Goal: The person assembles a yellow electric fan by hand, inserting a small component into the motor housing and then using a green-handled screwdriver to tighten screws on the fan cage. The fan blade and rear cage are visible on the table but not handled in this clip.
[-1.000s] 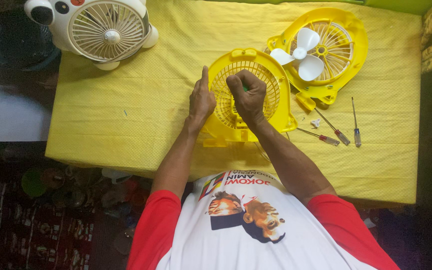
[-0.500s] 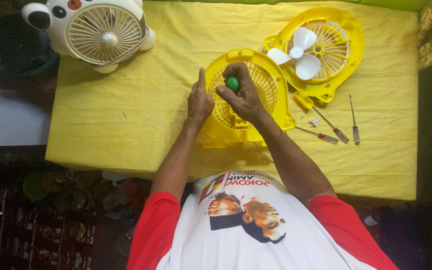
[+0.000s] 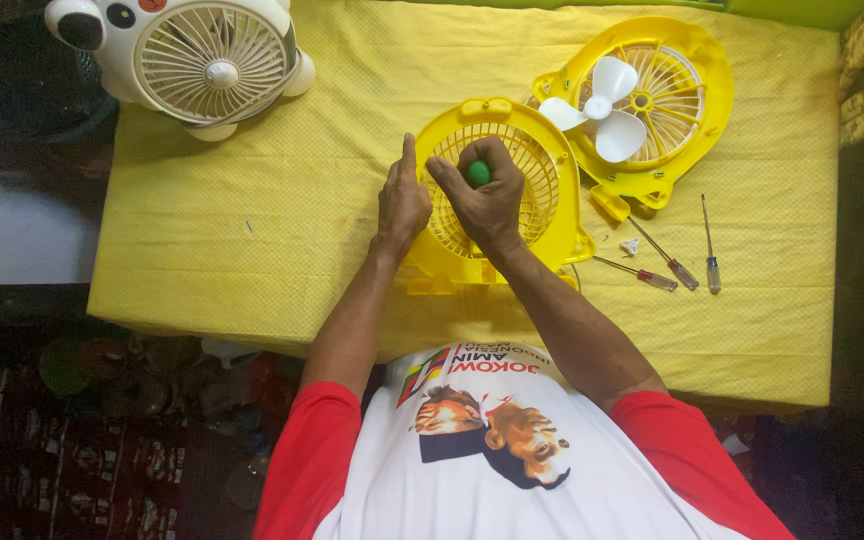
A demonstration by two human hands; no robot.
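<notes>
Green screwdriver handle [image 3: 478, 172] mostly hidden in right hand [image 3: 487, 200]; shaft unseen.

A white round plastic table fan with bear-like ears [image 3: 207, 62] lies at the far left corner of the yellow cloth-covered table [image 3: 252, 240]. Three slim metal screwdrivers [image 3: 674, 262] lie near the right edge, just beside a small white plastic piece [image 3: 631, 244].
</notes>
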